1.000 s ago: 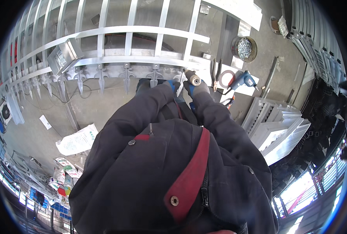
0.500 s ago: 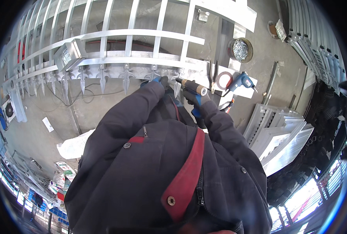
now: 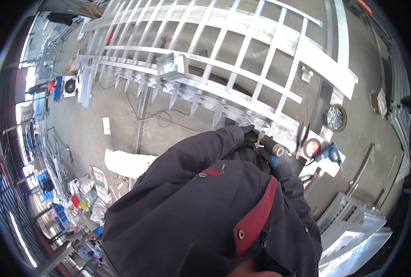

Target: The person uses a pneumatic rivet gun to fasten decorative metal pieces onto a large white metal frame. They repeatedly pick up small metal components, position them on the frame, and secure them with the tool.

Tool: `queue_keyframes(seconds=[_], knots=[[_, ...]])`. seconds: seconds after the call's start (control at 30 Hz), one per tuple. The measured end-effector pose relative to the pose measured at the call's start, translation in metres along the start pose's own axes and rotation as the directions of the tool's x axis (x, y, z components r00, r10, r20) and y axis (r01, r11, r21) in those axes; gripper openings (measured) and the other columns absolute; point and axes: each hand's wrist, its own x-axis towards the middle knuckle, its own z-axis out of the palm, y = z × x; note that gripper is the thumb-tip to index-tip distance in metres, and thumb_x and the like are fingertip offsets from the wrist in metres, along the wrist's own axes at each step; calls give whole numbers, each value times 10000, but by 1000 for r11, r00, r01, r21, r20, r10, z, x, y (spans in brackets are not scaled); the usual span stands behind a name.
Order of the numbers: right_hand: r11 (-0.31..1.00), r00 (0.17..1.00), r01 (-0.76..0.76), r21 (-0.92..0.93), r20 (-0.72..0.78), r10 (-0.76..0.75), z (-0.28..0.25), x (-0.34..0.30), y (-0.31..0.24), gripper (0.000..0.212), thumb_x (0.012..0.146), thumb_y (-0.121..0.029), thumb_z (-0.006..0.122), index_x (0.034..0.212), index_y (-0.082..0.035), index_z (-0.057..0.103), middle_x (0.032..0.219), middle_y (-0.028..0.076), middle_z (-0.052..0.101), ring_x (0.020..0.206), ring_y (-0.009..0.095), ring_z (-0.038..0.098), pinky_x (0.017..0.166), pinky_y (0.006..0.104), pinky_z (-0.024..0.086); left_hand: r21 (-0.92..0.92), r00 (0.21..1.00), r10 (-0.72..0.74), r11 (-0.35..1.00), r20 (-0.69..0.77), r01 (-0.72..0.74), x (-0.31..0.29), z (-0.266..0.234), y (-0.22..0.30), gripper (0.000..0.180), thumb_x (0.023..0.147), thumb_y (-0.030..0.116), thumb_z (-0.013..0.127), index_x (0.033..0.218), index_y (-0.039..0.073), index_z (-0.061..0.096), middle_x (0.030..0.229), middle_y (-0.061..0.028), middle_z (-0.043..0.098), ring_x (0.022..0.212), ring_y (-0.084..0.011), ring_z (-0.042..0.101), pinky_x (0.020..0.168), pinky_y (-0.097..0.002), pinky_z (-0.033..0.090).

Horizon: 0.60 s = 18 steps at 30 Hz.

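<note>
A pale metal fence panel with spear-point finials along its near rail lies in front of me. My left hand, in a dark glove, is closed around the tip of a spear-point finial near the panel's right end; the fingers partly hide it. Just right of it, my gloved right hand grips a mallet. Its cylindrical head, tan with a dark middle, lies near the last finial; the handle is hidden. My sleeve and jacket cover much of the right hand.
Right of my hands lie pliers, a reddish disc and a blue power drill. Beyond them stands a round tin of screws. A short square metal piece rests on the panel. Stacked metal frames stand at lower right.
The view has swung left, so the panel and tools appear farther right and tilted. My left hand stays at the finial; the mallet stays in my right hand beside it.
</note>
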Motion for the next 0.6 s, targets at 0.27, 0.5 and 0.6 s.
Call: queue_keyframes(seconds=[0.27, 0.5, 0.6], knots=[[966, 999, -22, 258, -38, 33, 13, -14, -20, 510, 953, -71, 778, 1442, -53, 635, 1219, 60, 726, 1051, 125, 659, 909, 292, 552, -325, 976, 189, 934, 107, -145, -15, -94, 53, 454, 1083, 495, 569, 739, 215, 473, 616, 44, 328, 518, -162, 314, 525, -383, 336], [973, 980, -106, 203, -142, 136, 38, -18, -25, 426, 954, -121, 750, 1360, -49, 641, 1025, 32, 674, 869, 123, 628, 743, 297, 508, -436, 325, 590, 787, 739, -437, -150, -196, 223, 487, 1108, 560, 410, 940, 170, 648, 833, -13, 670, 772, -181, 659, 714, -430, 524], [968, 962, -166, 186, -186, 200, 60, -19, -25, 393, 955, -142, 738, 1324, -47, 644, 942, 20, 651, 791, 122, 614, 671, 299, 489, -407, 758, 621, 651, -200, -641, -202, -191, 256, 677, 1127, 553, 147, 1636, 136, 307, 1746, -46, 302, 1636, -160, 170, 1317, -421, 123]])
